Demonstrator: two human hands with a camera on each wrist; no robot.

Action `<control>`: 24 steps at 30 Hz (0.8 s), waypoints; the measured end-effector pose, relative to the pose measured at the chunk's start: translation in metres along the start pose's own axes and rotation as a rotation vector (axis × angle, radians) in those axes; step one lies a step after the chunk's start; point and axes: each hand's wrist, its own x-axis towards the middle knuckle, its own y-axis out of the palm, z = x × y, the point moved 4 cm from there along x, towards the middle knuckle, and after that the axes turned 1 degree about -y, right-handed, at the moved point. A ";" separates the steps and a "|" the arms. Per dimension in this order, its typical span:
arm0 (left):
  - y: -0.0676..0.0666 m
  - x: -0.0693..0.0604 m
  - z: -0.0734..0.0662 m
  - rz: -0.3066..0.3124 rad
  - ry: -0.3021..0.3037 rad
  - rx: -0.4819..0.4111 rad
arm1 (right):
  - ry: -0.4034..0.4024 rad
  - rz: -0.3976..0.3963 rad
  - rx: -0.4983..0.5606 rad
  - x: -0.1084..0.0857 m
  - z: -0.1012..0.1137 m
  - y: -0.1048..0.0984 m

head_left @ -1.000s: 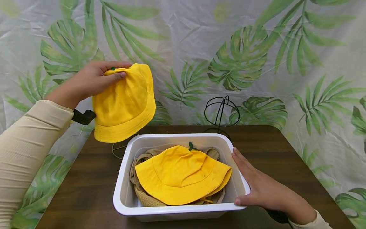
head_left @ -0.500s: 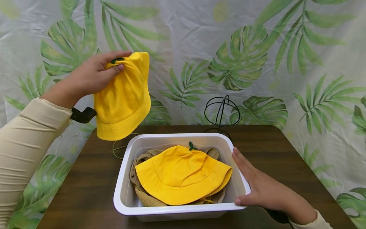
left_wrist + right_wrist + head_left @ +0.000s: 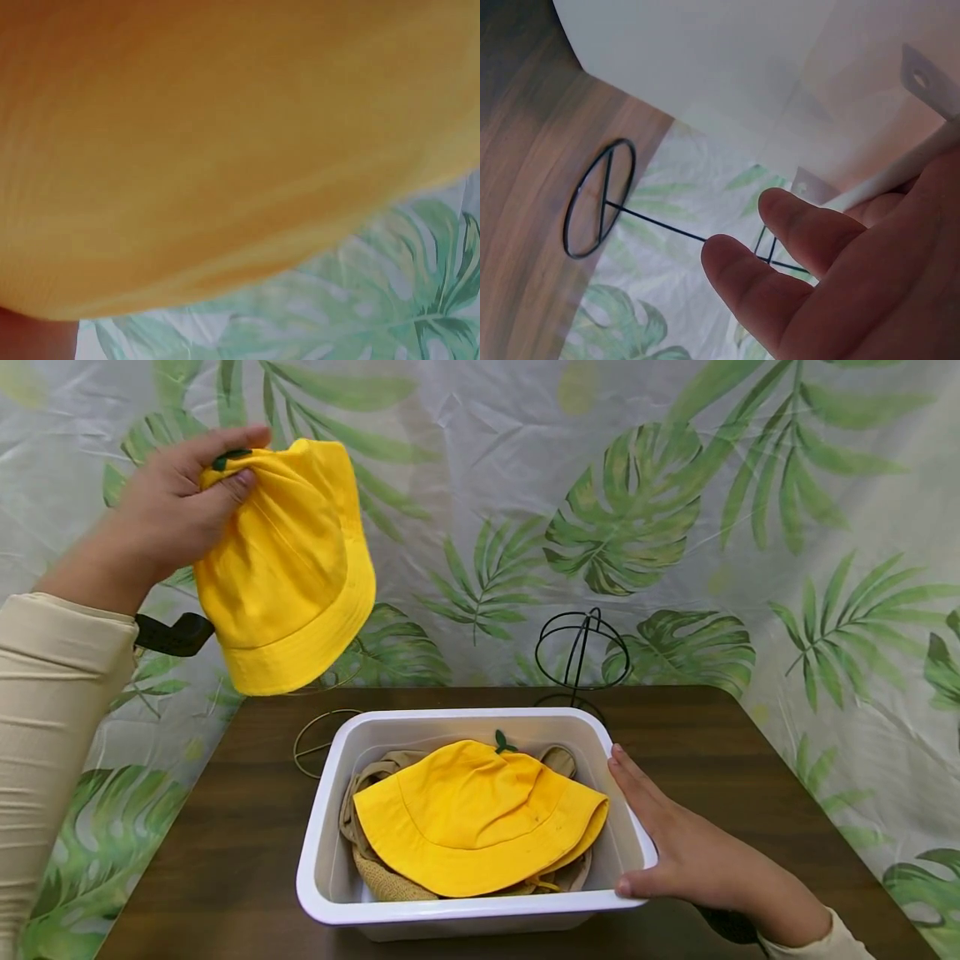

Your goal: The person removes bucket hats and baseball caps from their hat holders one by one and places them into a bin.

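In the head view my left hand pinches a yellow bucket hat by its crown, beside a small green leaf tab. The hat hangs in the air at the upper left, brim down. Its yellow cloth fills most of the left wrist view. My right hand rests on the right rim of a white plastic tub, thumb on the near corner and fingers fairly straight. Two of its fingers show apart from the tub in the right wrist view. Inside the tub lies another yellow bucket hat, leaf tab upward.
Beige and tan woven items lie under the hat in the tub. Behind the tub stands a black wire stand. A gold-coloured wire ring shows at its left, on the dark wooden table. A leaf-printed cloth hangs behind.
My left hand has carried the held yellow hat up and to the left, away from the tub. The right hand, the tub and the hat inside it stay put.
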 end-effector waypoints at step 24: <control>0.082 -0.014 -0.046 0.453 0.191 -0.021 | -0.022 -0.019 -0.017 0.000 0.000 0.001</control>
